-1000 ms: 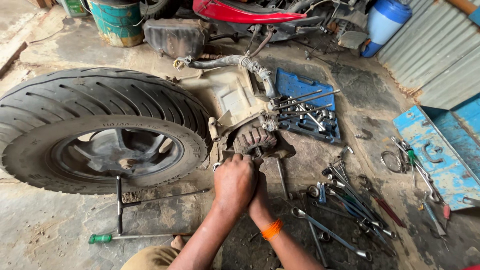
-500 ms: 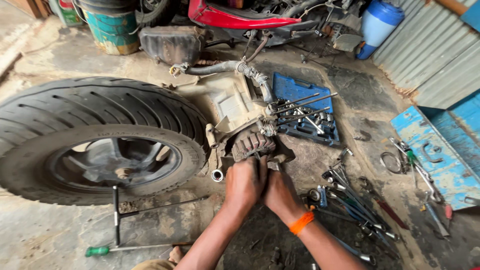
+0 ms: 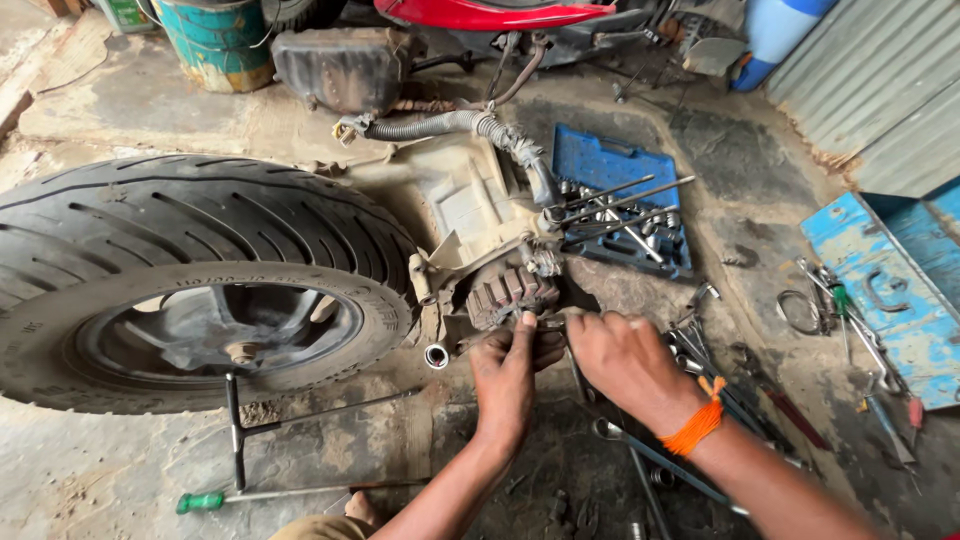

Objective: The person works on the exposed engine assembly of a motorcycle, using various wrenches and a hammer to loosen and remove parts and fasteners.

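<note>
A dirty scooter engine block (image 3: 470, 230) lies on the ground, joined to a big black tyre (image 3: 180, 270) on the left. Its finned cylinder (image 3: 510, 290) faces me. My left hand (image 3: 508, 375) rests against the underside of the cylinder, thumb up on the fins, fingers curled on a part I cannot make out. My right hand (image 3: 625, 360), with an orange wrist thread, hovers just right of it, fingers bent toward the same spot; whether it holds anything is hidden.
A blue socket set tray (image 3: 620, 200) lies behind the engine. Several spanners (image 3: 700, 330) are scattered to the right, and a blue metal toolbox (image 3: 890, 290) stands beyond them. A T-handle wrench (image 3: 235, 420) and a green-handled screwdriver (image 3: 200, 500) lie at the front left.
Both hands have drawn slightly apart; the right hand has shifted right and nearer to me. The camera has come closer to the engine.
</note>
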